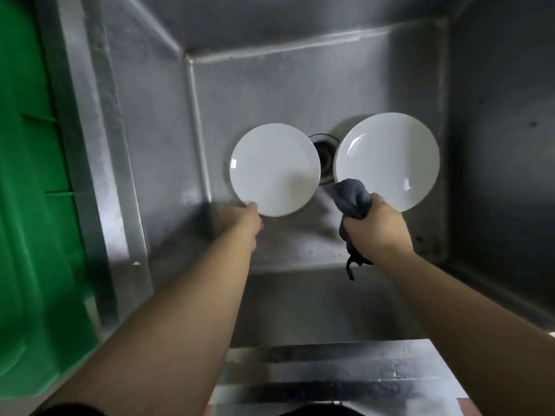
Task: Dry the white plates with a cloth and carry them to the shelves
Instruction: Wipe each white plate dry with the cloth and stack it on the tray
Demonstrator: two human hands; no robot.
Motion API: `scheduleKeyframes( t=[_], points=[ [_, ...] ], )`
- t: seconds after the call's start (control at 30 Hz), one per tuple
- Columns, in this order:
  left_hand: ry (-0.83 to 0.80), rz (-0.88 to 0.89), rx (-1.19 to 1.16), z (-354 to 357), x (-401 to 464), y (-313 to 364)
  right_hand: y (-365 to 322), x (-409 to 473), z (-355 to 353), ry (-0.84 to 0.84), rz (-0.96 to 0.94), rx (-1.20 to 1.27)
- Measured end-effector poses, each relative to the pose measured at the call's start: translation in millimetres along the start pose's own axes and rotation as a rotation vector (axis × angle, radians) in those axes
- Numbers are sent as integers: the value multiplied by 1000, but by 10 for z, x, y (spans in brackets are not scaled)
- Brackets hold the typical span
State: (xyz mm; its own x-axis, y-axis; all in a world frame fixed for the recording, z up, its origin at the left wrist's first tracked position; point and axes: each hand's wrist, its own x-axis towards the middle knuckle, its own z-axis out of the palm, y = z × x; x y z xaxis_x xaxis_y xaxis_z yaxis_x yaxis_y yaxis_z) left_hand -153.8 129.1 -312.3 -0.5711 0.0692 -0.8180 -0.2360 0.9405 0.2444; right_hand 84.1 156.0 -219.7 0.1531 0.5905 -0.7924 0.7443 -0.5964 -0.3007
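While the left hand [244, 220] pinches one white plate [274, 169] at its 7 o'clock rim, the right hand [375, 229], fisted around a grey cloth [351, 199], hides the second plate [387, 160] at 7 o'clock, both covering the sink [270, 85] drain [326, 154].

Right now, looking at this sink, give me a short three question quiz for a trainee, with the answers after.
1. True or false: the right hand grips a dark cloth.
2. Which hand holds the left plate by its near edge? A) left B) right
3. What shows between the two plates on the sink floor?

Key:
1. True; that hand also seems to hold the right plate.
2. A, the left hand.
3. The drain.
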Motion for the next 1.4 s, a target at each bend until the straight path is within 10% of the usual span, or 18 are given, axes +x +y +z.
scheduleKeyframes(
  t=[0.53,1.4],
  points=[
    [-225,-115,-507,-196,-200,-27,26,-163,87,93,35,-20],
    [-612,192,-505,-1681,-2142,98,-646,-2117,-767,101,-288,296]
  ],
)
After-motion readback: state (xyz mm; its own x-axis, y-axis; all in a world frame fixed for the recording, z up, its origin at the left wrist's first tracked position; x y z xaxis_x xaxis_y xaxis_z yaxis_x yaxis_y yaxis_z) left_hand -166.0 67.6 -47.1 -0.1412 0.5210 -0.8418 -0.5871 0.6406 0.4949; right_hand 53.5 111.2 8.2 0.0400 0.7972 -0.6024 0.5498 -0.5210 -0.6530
